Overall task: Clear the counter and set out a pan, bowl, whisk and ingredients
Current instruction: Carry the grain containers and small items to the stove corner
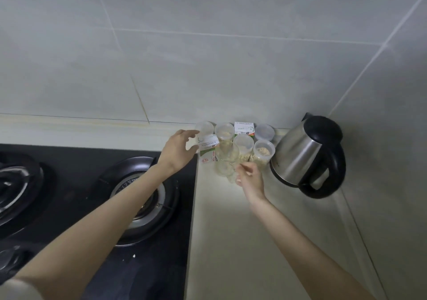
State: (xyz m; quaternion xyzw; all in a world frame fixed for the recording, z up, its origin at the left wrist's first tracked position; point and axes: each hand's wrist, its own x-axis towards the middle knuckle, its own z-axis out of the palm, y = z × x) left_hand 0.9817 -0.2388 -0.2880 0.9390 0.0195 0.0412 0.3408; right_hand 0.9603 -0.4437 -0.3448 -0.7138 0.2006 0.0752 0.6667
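Observation:
My left hand [179, 149] reaches over the stove's right edge, and its thumb and fingers curl round the left side of a tilted white and green carton [208, 150]. My right hand [249, 178] is at the lower right side of a clear glass [226, 161], gripping it with thumb and fingers. Behind them, against the wall, stand several clear lidded tubs [264, 153], some with beige contents, and a second white carton [243, 128]. No pan, bowl or whisk is in view.
A steel kettle with a black handle [305, 156] stands in the right corner, close to the tubs. A black gas hob [143, 184] with two burners fills the left. The pale counter [231, 242] runs between the hob and the right wall.

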